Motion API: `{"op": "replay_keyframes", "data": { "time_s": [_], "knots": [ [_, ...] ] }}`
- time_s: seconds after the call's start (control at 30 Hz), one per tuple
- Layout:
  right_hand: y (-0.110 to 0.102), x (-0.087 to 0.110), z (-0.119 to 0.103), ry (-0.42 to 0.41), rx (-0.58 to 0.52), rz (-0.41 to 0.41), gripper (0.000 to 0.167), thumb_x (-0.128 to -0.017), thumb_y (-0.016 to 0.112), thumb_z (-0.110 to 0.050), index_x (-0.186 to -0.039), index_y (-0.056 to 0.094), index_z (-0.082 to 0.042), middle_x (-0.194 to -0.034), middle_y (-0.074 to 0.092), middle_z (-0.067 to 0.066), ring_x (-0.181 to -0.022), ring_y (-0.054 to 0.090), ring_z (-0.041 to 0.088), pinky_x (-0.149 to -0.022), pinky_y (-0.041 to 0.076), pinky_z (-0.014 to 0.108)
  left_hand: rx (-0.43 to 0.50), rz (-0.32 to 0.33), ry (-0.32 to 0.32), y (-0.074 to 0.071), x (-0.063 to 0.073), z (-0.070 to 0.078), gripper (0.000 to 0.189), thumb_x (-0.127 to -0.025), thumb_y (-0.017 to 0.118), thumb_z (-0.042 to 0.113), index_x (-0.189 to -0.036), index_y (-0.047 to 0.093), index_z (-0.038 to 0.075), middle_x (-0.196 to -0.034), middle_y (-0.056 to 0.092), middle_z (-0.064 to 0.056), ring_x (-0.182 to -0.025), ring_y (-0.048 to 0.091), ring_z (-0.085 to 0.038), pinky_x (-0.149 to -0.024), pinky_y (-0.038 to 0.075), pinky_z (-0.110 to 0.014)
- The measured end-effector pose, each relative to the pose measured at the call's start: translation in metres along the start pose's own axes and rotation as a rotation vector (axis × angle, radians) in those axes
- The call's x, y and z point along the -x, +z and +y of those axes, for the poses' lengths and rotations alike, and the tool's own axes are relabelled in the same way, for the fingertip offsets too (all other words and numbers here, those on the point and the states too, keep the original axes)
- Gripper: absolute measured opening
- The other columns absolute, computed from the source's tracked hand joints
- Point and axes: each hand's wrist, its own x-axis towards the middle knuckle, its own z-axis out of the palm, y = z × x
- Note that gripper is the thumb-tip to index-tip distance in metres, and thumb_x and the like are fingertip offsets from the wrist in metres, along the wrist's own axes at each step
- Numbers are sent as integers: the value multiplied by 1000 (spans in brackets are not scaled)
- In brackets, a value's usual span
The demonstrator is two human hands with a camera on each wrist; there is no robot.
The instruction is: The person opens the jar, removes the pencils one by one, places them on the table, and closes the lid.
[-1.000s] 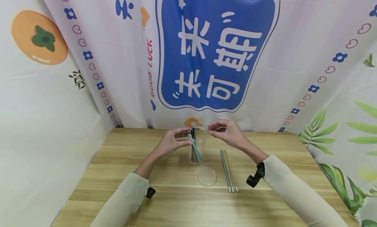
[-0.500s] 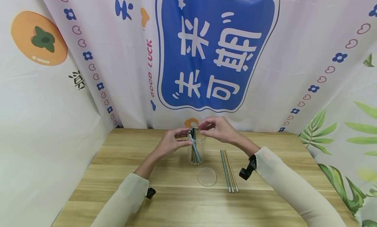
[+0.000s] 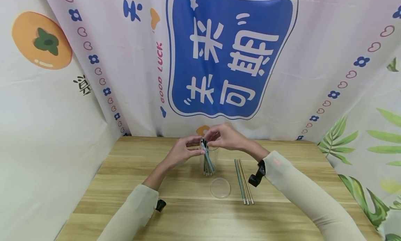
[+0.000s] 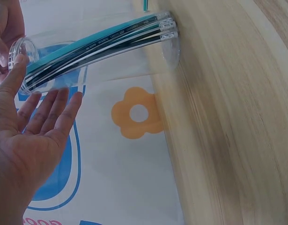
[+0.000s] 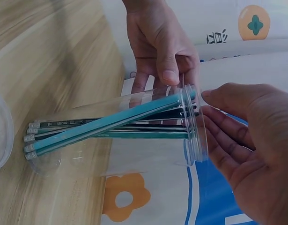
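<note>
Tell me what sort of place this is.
Likely a curtained tabletop booth, perhaps for filming: a wood-grain table, printed cloth hung behind and at both sides, and black devices at both wrists.

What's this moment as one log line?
left hand: at jar rim; right hand: at jar mouth; jar: upright, pencils inside; lid, loose pencils: on table

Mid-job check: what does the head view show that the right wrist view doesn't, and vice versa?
Only the head view: three loose pencils on the table, plus the left sleeve and right sleeve.

Only the right wrist view: lettering on a dark pencil and the ridged neck of the clear jar.

Both: jar, pencils inside it, table, both hands, and lid, cut off in the wrist view.
</note>
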Motion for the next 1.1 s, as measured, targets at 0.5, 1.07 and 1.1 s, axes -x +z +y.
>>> {"op": "replay_keyframes", "data": {
  "time_s": [0.5, 1.07, 1.1],
  "knots": [
    [0, -10, -1, 24, 57, -67, 13, -91, 81, 0, -103, 80, -2, -93, 78, 4, -82, 72, 11, -79, 63, 23, 9, -2, 6, -1, -1, 2, 58, -91, 87, 19, -142, 65, 3, -139, 70, -13, -122, 71, -31, -100, 61, -37],
    [4, -14, -1, 21, 88, -90, 9, -90, 83, -2, -98, 81, -7, -87, 77, -2, -79, 72, 6, -75, 62, 22, 14, 1, 2, 0, 0, -1, 56, -91, 87, 16, -141, 65, 2, -137, 70, -13, -123, 70, -31, -103, 60, -43],
    [4, -14, -1, 24, 87, -91, 9, -90, 83, -2, -97, 81, -7, -87, 77, -3, -79, 72, 7, -75, 62, 22, 15, 1, -1, 0, 0, -1, 56, -91, 87, 16, -140, 65, 2, -137, 70, -13, -123, 70, -31, -103, 60, -43]
  ]
}}
